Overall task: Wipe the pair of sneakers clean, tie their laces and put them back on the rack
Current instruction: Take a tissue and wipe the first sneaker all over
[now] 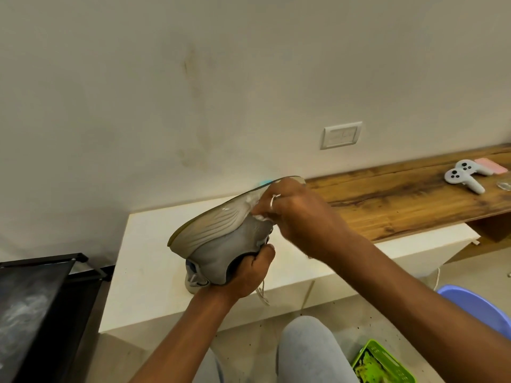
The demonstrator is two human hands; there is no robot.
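A person sits with grey-trousered knees (pixel 309 352) at 6 o'clock in the view and holds a grey sneaker (pixel 221 233) in the middle, lifted above a low white tabletop (pixel 143 272). The sneaker lies tipped on its side, with its ribbed tan sole facing up toward 11 o'clock. The left hand (pixel 249 275) comes up from 6 o'clock, and its grip is curled round the shoe's collar from beneath. The right hand (pixel 296 217), a ring on one finger, reaches in from 4 o'clock. Its grip is bunched against the edge of the sole and pinches what looks like a white wipe (pixel 262 217), though only scraps of it show between the fingers. A loose lace (pixel 261 294) hangs down just below the left hand. A second sneaker (pixel 193 280) rests on the white tabletop directly under the held one and is mostly hidden by it.

A black-framed rack (pixel 41 299) stands at 8 o'clock. A wooden tabletop (pixel 401 205) runs off toward 3 o'clock, carrying two white controllers (pixel 464 175) and a pink item (pixel 490 165). A switch plate (pixel 341 135) sits on the wall at 1 o'clock. On the floor at 4 to 5 o'clock are a purple basin (pixel 475 305) and a green basket (pixel 384 363).
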